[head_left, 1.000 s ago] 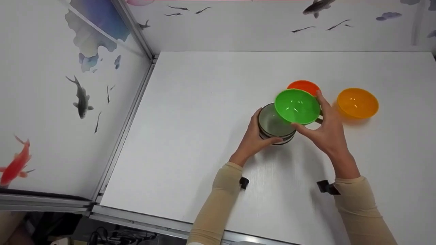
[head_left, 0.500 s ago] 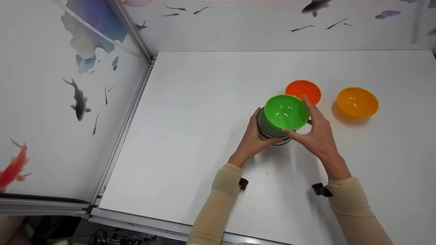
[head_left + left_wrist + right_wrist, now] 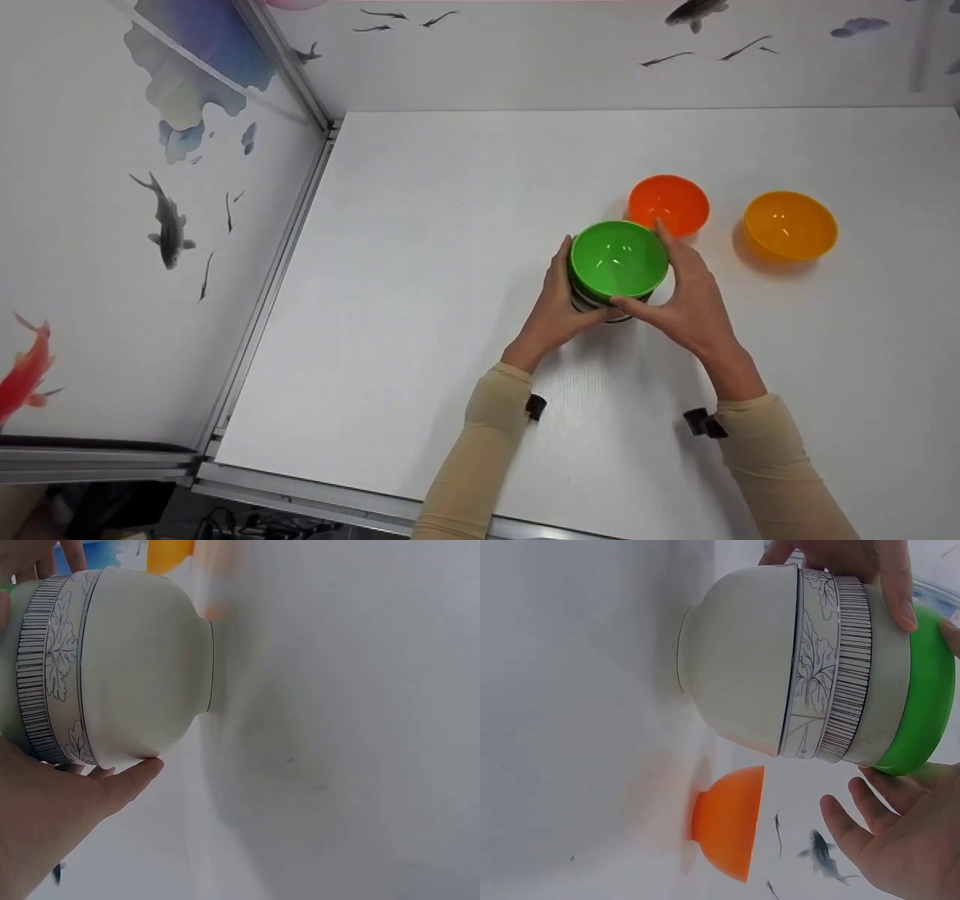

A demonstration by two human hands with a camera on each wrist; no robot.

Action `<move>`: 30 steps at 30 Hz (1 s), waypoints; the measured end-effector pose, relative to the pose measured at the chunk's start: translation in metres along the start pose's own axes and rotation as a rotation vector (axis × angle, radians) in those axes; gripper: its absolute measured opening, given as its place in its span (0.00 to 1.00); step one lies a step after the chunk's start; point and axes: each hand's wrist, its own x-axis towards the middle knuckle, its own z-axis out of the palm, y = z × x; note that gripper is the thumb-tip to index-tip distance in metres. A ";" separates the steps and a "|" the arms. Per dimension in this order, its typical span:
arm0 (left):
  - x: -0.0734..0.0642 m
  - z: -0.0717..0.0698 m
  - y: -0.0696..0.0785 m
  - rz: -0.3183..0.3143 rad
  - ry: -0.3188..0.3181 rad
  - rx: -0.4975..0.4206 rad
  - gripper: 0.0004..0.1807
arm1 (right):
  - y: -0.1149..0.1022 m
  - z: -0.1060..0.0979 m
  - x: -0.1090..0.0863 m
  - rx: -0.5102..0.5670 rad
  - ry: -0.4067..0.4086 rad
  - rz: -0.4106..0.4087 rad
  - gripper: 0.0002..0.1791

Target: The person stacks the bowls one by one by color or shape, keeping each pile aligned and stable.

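In the head view my left hand (image 3: 556, 307) grips the side of a pale bowl stack, thumb in front. The left wrist view shows its pale bowl (image 3: 146, 664) with a leaf-and-stripe band, standing upright, foot toward the table. A green bowl (image 3: 619, 259) sits upright at the top of the stack. My right hand (image 3: 694, 300) holds the green bowl by its rim, thumb near and forefinger far. In the right wrist view its other fingers (image 3: 847, 829) spread below the green bowl (image 3: 924, 694). How many pale bowls are nested is hidden.
Behind the stack stands a red-orange bowl (image 3: 670, 202), close to my right fingertips. A yellow-orange bowl (image 3: 790, 225) stands farther right. The white table (image 3: 420, 247) is bounded by a left panel (image 3: 90, 247) and a back panel (image 3: 495, 60), both printed with fish.
My right hand has moved left and nearer with the green bowl, from partly over the pale stack to squarely on it. The red-orange bowl is more exposed. My left hand keeps its grip.
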 end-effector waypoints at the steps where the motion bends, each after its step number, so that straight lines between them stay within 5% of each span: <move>1: 0.000 0.000 0.001 0.006 0.000 0.000 0.67 | 0.001 0.001 0.000 0.001 -0.002 0.000 0.58; 11: 0.001 0.001 0.003 0.072 -0.020 -0.002 0.61 | 0.003 0.004 -0.001 -0.013 -0.010 0.007 0.58; 23: -0.001 0.001 0.001 0.069 -0.014 -0.039 0.60 | 0.006 0.000 -0.001 0.069 -0.089 0.023 0.59; 30: -0.001 0.000 0.000 0.069 -0.015 -0.080 0.61 | 0.012 -0.013 0.002 0.103 -0.060 0.036 0.49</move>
